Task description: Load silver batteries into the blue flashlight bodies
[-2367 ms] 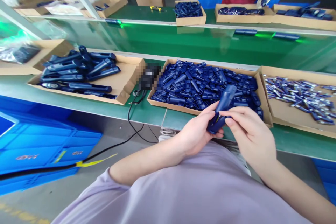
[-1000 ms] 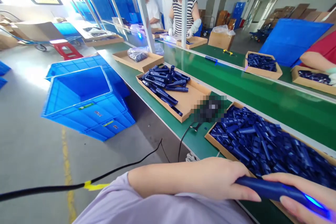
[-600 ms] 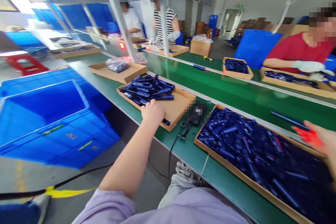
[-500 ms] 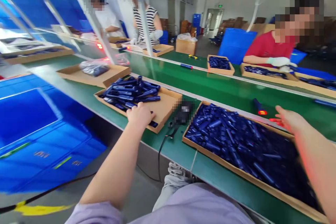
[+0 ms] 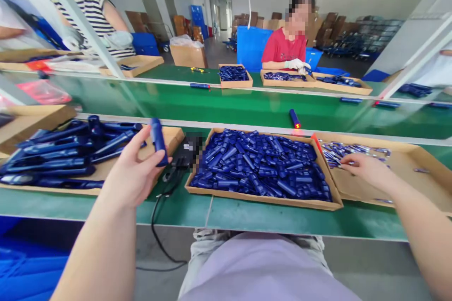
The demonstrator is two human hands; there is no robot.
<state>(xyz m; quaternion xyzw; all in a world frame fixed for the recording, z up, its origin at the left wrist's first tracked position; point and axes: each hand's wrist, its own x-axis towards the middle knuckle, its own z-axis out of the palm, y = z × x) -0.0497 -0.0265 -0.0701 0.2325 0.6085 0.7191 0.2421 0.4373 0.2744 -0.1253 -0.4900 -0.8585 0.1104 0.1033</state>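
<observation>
Between thumb and fingers, my left hand [image 5: 136, 164] holds a blue tube [image 5: 158, 141] upright above the right end of the left cardboard tray [image 5: 174, 136], where longer blue tubes [image 5: 60, 150] are piled. My right hand [image 5: 367, 169] reaches into the right cardboard tray [image 5: 420, 188], its fingertips pinched at small silver and blue parts [image 5: 344, 150]; what they grip is too small to tell. The middle tray [image 5: 264, 202], full of short blue pieces [image 5: 254, 164], stands between my hands.
A black device [image 5: 187, 150] with a cable sits between the left and middle trays. A blue tube with a red light [image 5: 294, 118] lies on the green belt [image 5: 247, 108]. Across it, a person in red [image 5: 286, 49] works at trays. Slanted posts [image 5: 95, 40] rise at both sides.
The view has swung right. My left hand has lifted a blue tube from the left tray. My right hand has moved from beside the lit tube into the right tray, its fingers now closed.
</observation>
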